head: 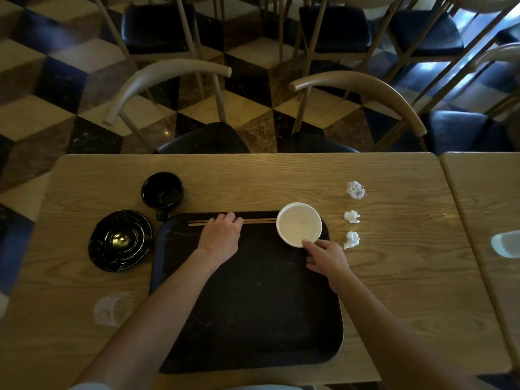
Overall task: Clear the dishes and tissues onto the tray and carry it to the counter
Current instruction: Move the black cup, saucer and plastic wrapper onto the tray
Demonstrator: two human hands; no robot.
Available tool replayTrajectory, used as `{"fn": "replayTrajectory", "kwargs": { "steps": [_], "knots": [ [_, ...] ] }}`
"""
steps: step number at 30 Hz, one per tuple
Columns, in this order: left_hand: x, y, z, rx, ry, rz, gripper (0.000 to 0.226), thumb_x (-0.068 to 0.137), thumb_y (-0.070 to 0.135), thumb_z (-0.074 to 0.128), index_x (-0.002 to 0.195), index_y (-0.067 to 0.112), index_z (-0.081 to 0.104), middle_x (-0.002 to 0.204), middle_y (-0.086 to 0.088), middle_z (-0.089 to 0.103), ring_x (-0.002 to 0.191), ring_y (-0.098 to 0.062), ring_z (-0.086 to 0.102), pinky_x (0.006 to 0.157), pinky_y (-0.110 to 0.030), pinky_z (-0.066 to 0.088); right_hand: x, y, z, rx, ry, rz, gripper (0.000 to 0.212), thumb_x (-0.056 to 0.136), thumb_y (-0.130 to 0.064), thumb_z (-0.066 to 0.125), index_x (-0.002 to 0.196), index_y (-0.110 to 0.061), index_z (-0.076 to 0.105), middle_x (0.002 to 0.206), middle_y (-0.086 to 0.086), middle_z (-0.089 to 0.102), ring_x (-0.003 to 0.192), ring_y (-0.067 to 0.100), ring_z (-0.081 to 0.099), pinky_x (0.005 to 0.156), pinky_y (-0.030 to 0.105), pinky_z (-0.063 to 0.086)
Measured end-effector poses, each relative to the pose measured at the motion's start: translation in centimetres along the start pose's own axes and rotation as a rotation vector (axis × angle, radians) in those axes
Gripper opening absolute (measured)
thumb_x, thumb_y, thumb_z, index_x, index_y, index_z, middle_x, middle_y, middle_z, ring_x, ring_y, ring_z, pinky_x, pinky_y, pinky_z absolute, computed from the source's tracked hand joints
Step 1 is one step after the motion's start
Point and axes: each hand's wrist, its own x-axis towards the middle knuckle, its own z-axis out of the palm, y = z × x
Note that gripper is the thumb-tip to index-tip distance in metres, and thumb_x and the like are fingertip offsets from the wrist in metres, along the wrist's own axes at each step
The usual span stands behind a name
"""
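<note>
A black tray (pixel 247 319) lies on the wooden table in front of me. At its far edge rest wooden chopsticks (pixel 259 220), and my left hand (pixel 222 235) lies over them with its fingers curled on them. A white bowl (pixel 298 223) stands in the tray's far right corner; my right hand (pixel 326 258) holds its near rim. Left of the tray sit a black cup (pixel 162 190) and a black plate (pixel 120 240). Three crumpled white tissues (pixel 356 189) (pixel 352 217) (pixel 351 240) lie in a row to the right of the tray.
A crumpled clear plastic cup (pixel 110 309) lies near the table's front left. A second table (pixel 484 220) abuts on the right with a pale object (pixel 506 244) at the frame's edge. Two wooden chairs (pixel 168 80) (pixel 363 91) stand behind the far edge.
</note>
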Motion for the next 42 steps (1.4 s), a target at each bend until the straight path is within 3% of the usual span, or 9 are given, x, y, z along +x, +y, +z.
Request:
{"fn": "replayTrajectory", "kwargs": {
  "steps": [5, 10, 15, 21, 27, 31, 34, 37, 42],
  "knots": [
    [-3.2, 0.3, -0.4, -0.086, -0.019, -0.105, 0.034, 0.095, 0.029, 0.060, 0.128, 0.020, 0.061, 0.121, -0.001, 0.063, 0.110, -0.019, 0.062, 0.093, -0.037, 0.053, -1.2, 0.5, -0.6, -0.172, -0.142, -0.008, 0.040, 0.089, -0.036, 0.076, 0.123, -0.016, 0.068, 0.094, 0.008, 0.073, 0.080, 0.018, 0.069, 0.085, 0.042, 0.063],
    [-8.2, 0.2, -0.4, -0.224, -0.056, -0.267, 0.024, 0.096, 0.033, 0.060, 0.118, 0.023, 0.063, 0.108, 0.005, 0.062, 0.096, -0.011, 0.062, 0.076, -0.025, 0.048, -2.9, 0.5, -0.7, -0.491, -0.214, -0.114, 0.047, 0.090, -0.040, 0.073, 0.131, -0.019, 0.063, 0.108, 0.005, 0.071, 0.099, 0.020, 0.070, 0.090, 0.039, 0.060],
    [-13.8, -0.7, 0.3, -0.352, -0.061, -0.478, 0.024, 0.095, 0.037, 0.061, 0.117, 0.026, 0.064, 0.106, 0.009, 0.065, 0.090, -0.007, 0.060, 0.073, -0.022, 0.047, -5.2, -0.6, 0.1, -0.672, -0.289, -0.272, 0.038, 0.096, -0.033, 0.067, 0.131, -0.017, 0.063, 0.101, -0.004, 0.066, 0.088, 0.009, 0.064, 0.088, 0.029, 0.053],
    [-19.9, -3.6, 0.0, -0.615, 0.032, -0.700, 0.025, 0.095, 0.031, 0.062, 0.117, 0.019, 0.067, 0.103, 0.006, 0.069, 0.090, -0.007, 0.061, 0.071, -0.019, 0.044, -7.2, -2.0, 3.9, -0.714, -0.390, -0.394, 0.004, 0.096, -0.030, 0.067, 0.093, -0.029, 0.069, 0.097, 0.001, 0.070, 0.088, 0.014, 0.067, 0.094, 0.038, 0.057],
    [-22.8, -8.4, -0.9, -0.683, 0.122, -0.821, 0.029, 0.097, 0.033, 0.061, 0.121, 0.018, 0.066, 0.112, 0.004, 0.069, 0.091, -0.005, 0.059, 0.070, -0.018, 0.042, -8.6, -2.7, 9.2, -0.583, -0.457, -0.397, 0.022, 0.095, -0.031, 0.068, 0.115, -0.020, 0.070, 0.100, 0.005, 0.071, 0.092, 0.019, 0.070, 0.087, 0.036, 0.060],
    [-22.9, -12.5, -1.1, -0.773, 0.145, -0.864, 0.031, 0.096, 0.035, 0.061, 0.124, 0.021, 0.063, 0.113, 0.006, 0.069, 0.095, -0.007, 0.065, 0.080, -0.030, 0.058, -9.2, -3.8, 13.6, -0.541, -0.496, -0.381, 0.018, 0.095, -0.030, 0.068, 0.111, -0.023, 0.068, 0.101, 0.007, 0.072, 0.095, 0.022, 0.071, 0.090, 0.040, 0.060],
    [-22.3, -15.7, -1.5, -0.751, 0.148, -0.877, 0.029, 0.096, 0.032, 0.061, 0.123, 0.021, 0.064, 0.111, 0.008, 0.066, 0.091, -0.004, 0.061, 0.073, -0.022, 0.051, -9.2, -4.7, 17.2, -0.514, -0.504, -0.349, 0.019, 0.094, -0.029, 0.069, 0.111, -0.020, 0.070, 0.099, 0.011, 0.074, 0.097, 0.028, 0.072, 0.090, 0.044, 0.060],
    [-21.3, -19.3, -1.3, -0.776, 0.143, -0.876, 0.029, 0.096, 0.033, 0.061, 0.122, 0.020, 0.065, 0.116, 0.005, 0.069, 0.099, -0.010, 0.063, 0.084, -0.029, 0.053, -8.7, -5.7, 21.1, -0.488, -0.485, -0.323, 0.022, 0.093, -0.030, 0.070, 0.112, -0.020, 0.070, 0.097, 0.011, 0.074, 0.091, 0.026, 0.073, 0.087, 0.044, 0.062],
    [-19.0, -24.3, -0.3, -0.825, 0.111, -0.859, 0.035, 0.096, 0.031, 0.061, 0.128, 0.016, 0.062, 0.118, 0.000, 0.070, 0.098, -0.011, 0.064, 0.083, -0.027, 0.050, -7.7, -7.4, 26.4, -0.397, -0.438, -0.261, 0.024, 0.096, -0.025, 0.066, 0.119, -0.015, 0.067, 0.097, 0.009, 0.072, 0.083, 0.019, 0.069, 0.081, 0.038, 0.061]
  ]
}}
